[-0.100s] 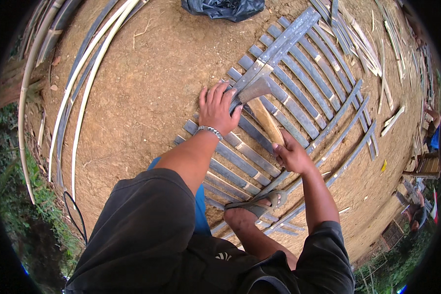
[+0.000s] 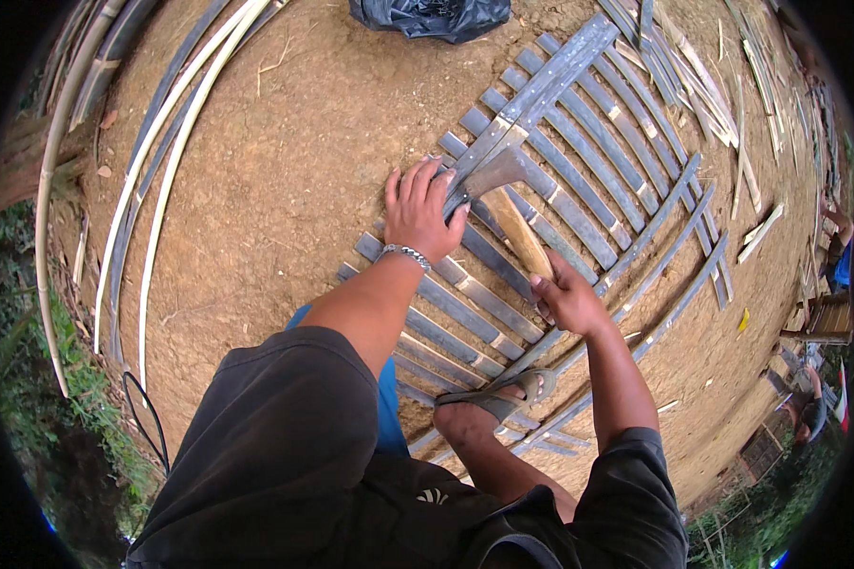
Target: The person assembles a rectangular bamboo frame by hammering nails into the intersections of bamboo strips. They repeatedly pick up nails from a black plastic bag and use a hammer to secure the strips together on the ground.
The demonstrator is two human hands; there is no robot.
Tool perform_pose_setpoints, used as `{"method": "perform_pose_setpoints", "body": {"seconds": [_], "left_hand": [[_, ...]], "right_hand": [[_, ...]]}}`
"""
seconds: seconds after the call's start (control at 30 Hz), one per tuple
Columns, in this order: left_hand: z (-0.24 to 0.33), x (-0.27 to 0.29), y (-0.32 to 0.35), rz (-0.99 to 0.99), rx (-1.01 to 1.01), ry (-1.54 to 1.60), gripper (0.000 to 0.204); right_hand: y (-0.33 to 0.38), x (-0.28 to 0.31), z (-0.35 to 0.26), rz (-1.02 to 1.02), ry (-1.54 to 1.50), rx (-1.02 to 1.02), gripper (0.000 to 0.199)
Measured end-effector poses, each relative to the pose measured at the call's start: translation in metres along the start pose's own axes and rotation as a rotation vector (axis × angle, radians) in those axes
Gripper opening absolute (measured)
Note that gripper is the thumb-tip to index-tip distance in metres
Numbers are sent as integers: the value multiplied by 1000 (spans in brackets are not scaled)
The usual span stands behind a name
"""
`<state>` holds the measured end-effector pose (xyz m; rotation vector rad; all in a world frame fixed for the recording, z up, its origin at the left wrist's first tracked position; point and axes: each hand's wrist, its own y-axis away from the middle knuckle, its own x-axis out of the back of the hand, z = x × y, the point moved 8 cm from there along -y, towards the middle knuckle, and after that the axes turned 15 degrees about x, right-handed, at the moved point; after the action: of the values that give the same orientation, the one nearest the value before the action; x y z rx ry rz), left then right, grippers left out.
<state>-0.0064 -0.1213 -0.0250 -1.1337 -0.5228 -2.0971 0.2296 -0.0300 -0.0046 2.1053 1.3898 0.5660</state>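
Observation:
My right hand (image 2: 571,296) is wrapped round the wooden handle (image 2: 519,232) of a hatchet. Its dark metal head (image 2: 496,172) is over the bamboo crosspiece (image 2: 517,119), close to the fingers of my left hand (image 2: 421,211). That left hand lies across the crosspiece's near end, thumb on one side and fingers on the other; what is under the palm is hidden. Dark bamboo slats (image 2: 579,209) lie side by side beneath, joined by the crosspiece into a grid on the ground. A sandalled foot (image 2: 498,396) rests on the lower edge of this grid.
Long bamboo strips (image 2: 173,161) curve along the left. A black plastic bag (image 2: 432,17) sits at the far edge. Loose split bamboo (image 2: 712,95) is scattered at the far right, with other people (image 2: 811,408) beyond. Bare soil (image 2: 266,199) surrounds the grid.

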Motion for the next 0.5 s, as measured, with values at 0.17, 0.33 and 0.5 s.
{"method": "perform_pose_setpoints", "body": {"seconds": [0.17,0.33,0.5], "left_hand": [[-13,3,-3,125,131,-5,50],[-17,-3,-3,61,173,-13,49],[-14,-1,-4,57,160,-15,47]], "right_hand": [[7,10,-17,161,431,211,45],[19,-5,-32,281,769,414,46],[14,-9,-24,197,841,320,54]]}}
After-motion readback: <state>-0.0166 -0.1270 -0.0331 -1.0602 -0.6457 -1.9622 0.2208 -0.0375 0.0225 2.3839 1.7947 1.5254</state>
